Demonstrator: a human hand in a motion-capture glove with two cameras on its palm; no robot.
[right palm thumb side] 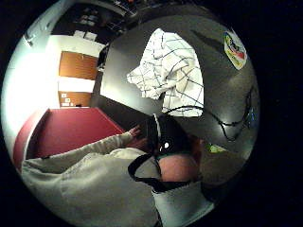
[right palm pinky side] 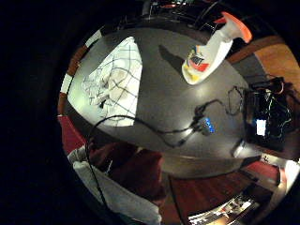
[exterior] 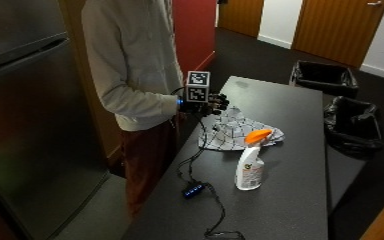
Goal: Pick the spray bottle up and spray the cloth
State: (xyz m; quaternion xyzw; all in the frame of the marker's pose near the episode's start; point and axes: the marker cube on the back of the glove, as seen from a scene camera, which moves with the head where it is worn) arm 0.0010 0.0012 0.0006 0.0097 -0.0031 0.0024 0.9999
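While the table [exterior: 292,165] carries everything you need, your gloved right hand [exterior: 208,106] hangs in the air near its edge, above the near side of the cloth [exterior: 235,129] — fingers loosely curled, nothing in them as far as the outside view shows.

The cloth is the larger of your two things: a white checked rag lying crumpled and partly spread on the dark top, close to you. Judge it soft and light, likely to shift under a strong jet but needing no handling.

The spray bottle [exterior: 250,167] stands upright just beyond the cloth's far corner, apart from your hand and not touching the cloth so far as you can tell. Its long axis runs straight up, and its orange trigger head [exterior: 258,135] points back over the cloth, toward you. Expect stiff, smooth plastic, probably light to middling depending on the fill — you cannot see the level. Take it round the narrow neck just under the orange head, forefinger on the trigger; the wide labelled body looks slippery and too broad for a good one-handed hold.
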